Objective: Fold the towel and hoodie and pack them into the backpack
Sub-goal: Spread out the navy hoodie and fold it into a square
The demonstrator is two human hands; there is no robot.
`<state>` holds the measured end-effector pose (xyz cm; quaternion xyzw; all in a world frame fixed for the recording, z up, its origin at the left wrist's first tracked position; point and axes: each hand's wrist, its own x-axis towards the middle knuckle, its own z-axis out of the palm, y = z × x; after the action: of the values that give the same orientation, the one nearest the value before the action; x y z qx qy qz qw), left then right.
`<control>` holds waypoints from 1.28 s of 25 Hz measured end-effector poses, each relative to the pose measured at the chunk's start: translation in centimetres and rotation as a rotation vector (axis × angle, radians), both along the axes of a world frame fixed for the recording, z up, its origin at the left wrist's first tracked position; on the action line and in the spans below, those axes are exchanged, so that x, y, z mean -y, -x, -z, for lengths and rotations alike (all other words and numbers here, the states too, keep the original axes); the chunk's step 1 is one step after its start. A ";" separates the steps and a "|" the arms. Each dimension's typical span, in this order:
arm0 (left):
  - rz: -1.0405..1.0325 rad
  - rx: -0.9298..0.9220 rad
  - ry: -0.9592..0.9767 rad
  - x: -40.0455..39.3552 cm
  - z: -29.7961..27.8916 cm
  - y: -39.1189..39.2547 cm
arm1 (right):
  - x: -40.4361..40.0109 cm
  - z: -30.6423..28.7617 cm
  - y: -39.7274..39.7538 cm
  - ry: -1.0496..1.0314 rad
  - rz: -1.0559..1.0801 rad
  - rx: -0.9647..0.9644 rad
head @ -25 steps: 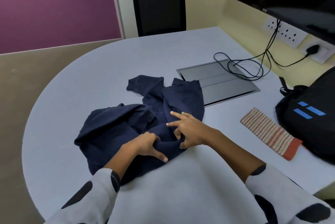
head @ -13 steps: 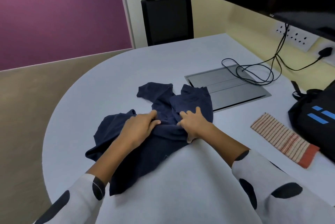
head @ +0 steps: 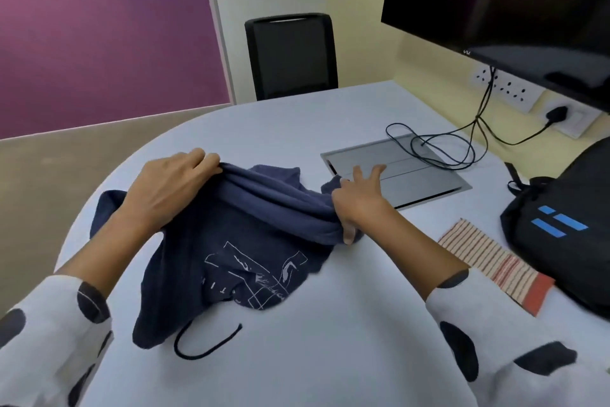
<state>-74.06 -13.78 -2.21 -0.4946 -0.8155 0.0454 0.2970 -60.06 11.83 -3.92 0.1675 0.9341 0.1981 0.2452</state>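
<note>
Navy hoodie [head: 251, 241], pressed flat on the bench [head: 330, 357] a moment ago, is now lifted by a bunched edge, pinched in left hand [head: 168, 189] and right hand [head: 358, 198]; folding is judged barely begun.

We see the backpack [head: 561, 235] cut off by the right edge, the monitor [head: 511, 1] cropped at the top, and the hoodie [head: 237, 241] print too blurred to read.
</note>
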 end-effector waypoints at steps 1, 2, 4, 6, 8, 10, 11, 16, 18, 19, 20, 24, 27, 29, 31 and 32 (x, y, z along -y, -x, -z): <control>-0.002 0.049 0.031 0.5 0.9 -0.3 | 0.0 1.4 -0.7 0.017 0.032 0.026; -0.014 0.088 0.052 1.1 1.8 -0.4 | 0.0 2.8 -1.4 0.037 0.064 0.048; -0.057 0.146 0.090 2.4 3.4 -0.5 | 0.0 5.3 -2.8 0.061 0.104 0.111; -0.132 0.212 0.107 3.7 4.8 -0.3 | 0.2 7.4 -4.1 0.076 0.108 0.171; -0.265 0.292 0.050 5.0 5.4 0.0 | -0.1 9.3 -5.7 0.073 0.106 0.199; -0.459 0.436 -0.063 6.0 5.8 0.2 | -1.6 11.8 -7.5 0.137 0.170 0.203; -0.527 0.496 -0.096 6.6 6.2 0.2 | -2.6 12.9 -8.6 0.212 0.225 0.197; -0.595 0.596 -0.184 7.4 7.7 -0.9 | -5.2 15.8 -11.8 0.610 0.456 -0.107; -0.599 0.592 -0.218 7.2 7.7 -0.8 | -3.9 16.3 -11.5 0.837 0.544 -0.333; -0.594 0.582 -0.224 7.2 7.8 -0.7 | -2.8 16.5 -11.0 0.965 0.591 -0.417; -0.590 0.578 -0.229 7.2 7.9 -0.6 | -1.8 16.8 -10.4 1.077 0.629 -0.492; -0.592 0.618 -0.261 7.3 7.9 -0.2 | 1.6 18.2 -6.6 1.037 0.534 -0.589; -0.601 0.632 -0.262 7.4 7.4 -0.3 | 3.4 18.7 -4.4 0.917 0.451 -0.432; -0.610 0.630 -0.258 7.5 7.5 -0.4 | 3.8 19.4 -3.8 1.018 0.652 -0.504; -0.628 0.625 -0.263 7.3 7.6 -0.7 | 3.6 19.7 -3.4 1.166 0.871 -0.684; -0.648 0.619 -0.263 7.1 7.7 -0.8 | 3.3 19.4 -3.4 1.217 0.951 -0.767</control>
<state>-73.26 -20.87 -9.88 -0.1629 -0.9771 -0.1174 0.0705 -56.71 8.51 -23.33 0.4357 0.7268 -0.5307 0.0170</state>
